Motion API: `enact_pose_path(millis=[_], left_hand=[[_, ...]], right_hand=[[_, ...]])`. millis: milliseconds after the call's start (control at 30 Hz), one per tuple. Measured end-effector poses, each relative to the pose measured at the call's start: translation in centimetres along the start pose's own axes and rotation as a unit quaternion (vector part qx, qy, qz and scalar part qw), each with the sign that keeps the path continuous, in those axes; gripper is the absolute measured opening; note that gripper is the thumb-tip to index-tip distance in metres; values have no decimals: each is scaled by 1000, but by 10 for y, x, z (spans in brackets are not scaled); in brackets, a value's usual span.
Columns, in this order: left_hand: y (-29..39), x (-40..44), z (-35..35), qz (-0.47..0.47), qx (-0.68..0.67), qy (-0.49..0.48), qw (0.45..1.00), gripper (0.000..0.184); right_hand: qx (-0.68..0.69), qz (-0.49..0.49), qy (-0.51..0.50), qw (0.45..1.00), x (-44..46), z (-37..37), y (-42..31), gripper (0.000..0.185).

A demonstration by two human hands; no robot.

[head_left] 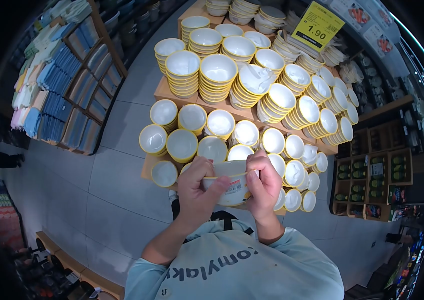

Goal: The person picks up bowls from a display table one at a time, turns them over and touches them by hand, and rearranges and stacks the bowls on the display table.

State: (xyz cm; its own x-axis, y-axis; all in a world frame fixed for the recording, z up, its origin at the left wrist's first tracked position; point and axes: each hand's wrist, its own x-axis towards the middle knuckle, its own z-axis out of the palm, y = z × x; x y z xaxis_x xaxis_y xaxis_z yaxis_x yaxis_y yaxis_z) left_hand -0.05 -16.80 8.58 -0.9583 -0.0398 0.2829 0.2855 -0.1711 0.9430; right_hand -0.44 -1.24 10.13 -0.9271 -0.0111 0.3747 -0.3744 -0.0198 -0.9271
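A white bowl with a yellow rim [232, 192] is held up in front of the chest, with a printed sticker on its side. My left hand [198, 187] grips its left rim, thumb on the outer wall. On the right rim, my right hand [263, 182] pinches with the thumb outside and curled fingers at the edge. Just beyond the hands, similar white bowls [182, 144] stand in stacks on the lower wooden tier. Taller stacks [218, 68] fill the upper tier, some with white paper inside.
A yellow price sign [318, 26] stands over the upper stacks. Shelves of folded towels [54, 85] are at the left. Wooden shelves with dark jars [372, 182] stand at the right. The tiered stand's wooden edge [164, 91] faces the grey tiled floor [117, 175].
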Motion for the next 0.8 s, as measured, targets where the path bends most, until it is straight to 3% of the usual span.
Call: enact_pose_path(millis=[200,367,600,700,767,800], left_hand=[[-3,-2,-4,-12,-74,29,997,40],[2,-7,-5,-1,16,17,1000,40],[-20,-24,-14,13,5,33,999,47],[-41,-35,-18,22,-27,46,998,50],[-47,-41,-13,-56,-119,103,986,52],[-45,-48,-17,-56,-117,105,986,52]], right_hand=[[17,6,-1,1000,-4,4,3,8],[15,34,5,999,-6,6,5,7],[-64,10,-48,997,-9,8,7,13],[-72,-66,-63,993,-15,7,18,15],[-147,-165,-69,973,-22,9,21,20],[-145,-165,-70,973,-26,11,26,20]])
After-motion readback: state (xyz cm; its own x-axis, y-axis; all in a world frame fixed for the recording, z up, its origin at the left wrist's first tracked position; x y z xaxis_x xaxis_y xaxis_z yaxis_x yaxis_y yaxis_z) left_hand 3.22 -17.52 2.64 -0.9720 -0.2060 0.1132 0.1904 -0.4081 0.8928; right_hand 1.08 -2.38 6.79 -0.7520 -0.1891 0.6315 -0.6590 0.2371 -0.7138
